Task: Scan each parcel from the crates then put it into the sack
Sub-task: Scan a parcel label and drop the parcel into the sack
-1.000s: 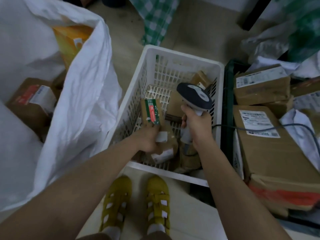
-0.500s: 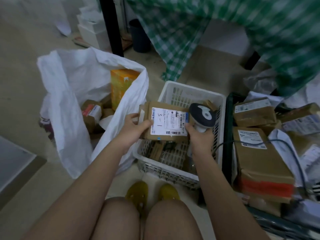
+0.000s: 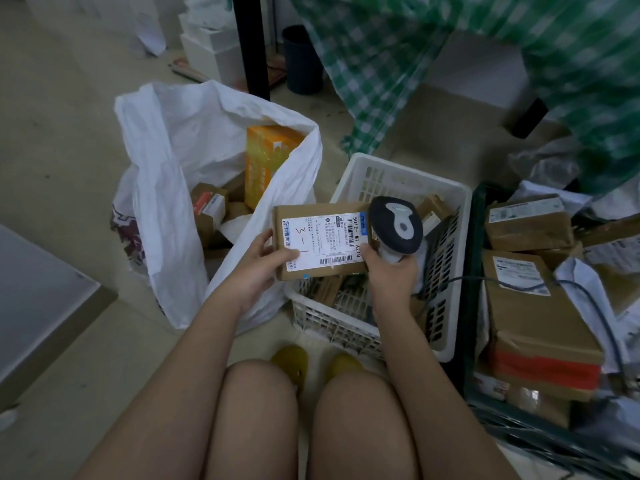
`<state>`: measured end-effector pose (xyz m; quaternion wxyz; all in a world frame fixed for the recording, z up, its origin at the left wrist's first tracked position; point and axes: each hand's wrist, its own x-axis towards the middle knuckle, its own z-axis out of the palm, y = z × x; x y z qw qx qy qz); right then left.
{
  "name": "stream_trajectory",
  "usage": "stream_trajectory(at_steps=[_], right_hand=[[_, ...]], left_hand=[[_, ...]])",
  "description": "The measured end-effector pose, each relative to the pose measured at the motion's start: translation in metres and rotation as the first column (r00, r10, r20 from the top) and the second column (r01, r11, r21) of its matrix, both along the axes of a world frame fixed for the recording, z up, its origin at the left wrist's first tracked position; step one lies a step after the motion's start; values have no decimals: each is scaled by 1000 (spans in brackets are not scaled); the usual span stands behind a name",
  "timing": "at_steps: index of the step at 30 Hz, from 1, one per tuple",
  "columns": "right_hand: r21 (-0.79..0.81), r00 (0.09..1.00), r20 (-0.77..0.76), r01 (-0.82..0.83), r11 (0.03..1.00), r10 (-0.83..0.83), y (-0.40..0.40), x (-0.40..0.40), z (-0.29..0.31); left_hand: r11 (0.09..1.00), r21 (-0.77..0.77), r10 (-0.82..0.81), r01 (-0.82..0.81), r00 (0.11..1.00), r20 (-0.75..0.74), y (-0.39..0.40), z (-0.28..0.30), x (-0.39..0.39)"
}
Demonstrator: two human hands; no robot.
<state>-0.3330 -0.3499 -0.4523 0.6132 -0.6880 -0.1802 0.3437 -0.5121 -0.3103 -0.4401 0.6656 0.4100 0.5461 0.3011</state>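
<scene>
Brown cardboard, label up — one parcel (image 3: 320, 239) is now held above the white crate (image 3: 446, 271), having been lifted out of it within the last second. The left hand (image 3: 258, 268) pinches its left edge; the right hand (image 3: 391, 271) is curled round one scanner (image 3: 396, 225), whose head lies against the parcel's right end. Scanning seems to be under way. One white sack (image 3: 166, 202), open at the left, shows about three parcels. Two crates are seen — the second dark green (image 3: 471, 306).

Floor (image 3: 69, 140): white sack (image 3: 166, 188), white crate (image 3: 446, 271), dark crate (image 3: 471, 306) directly on it.
</scene>
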Motion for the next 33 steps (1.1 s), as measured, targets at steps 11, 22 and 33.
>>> stream_trajectory(at_steps=[11,22,33], right_hand=[[171,992,-66,114,979,-104,5,1,10],[123,964,-257,107,987,-72,10,-1,10],[142,990,-139,0,990,20,14,13,35]], left_hand=[[994,97,42,-41,999,-8,4,-3,-1],[994,-5,-109,109,994,-11,4,-1,6],[952,177,-217,250,958,-185,29,33,18]])
